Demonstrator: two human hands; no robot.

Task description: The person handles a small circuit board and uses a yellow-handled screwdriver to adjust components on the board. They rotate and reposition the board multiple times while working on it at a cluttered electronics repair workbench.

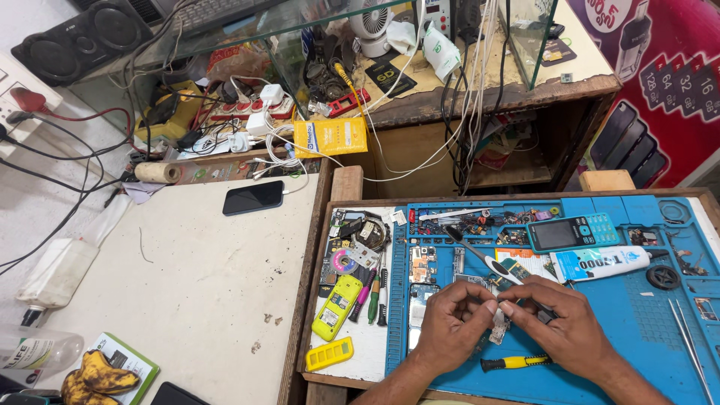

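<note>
Pinching a small circuit board (499, 324) between closed fingers, left hand (450, 324) steadies it; right hand (564, 324) grips a dark tool (545, 313) beside them.

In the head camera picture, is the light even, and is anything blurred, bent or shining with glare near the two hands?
Head view: soft, even light with faint shadows; the left hand and right hand look sharp, but the small part between them is too small to tell; straight edges bow toward the corners; the dark phone on the white table reflects slightly, without strong glare.
</note>
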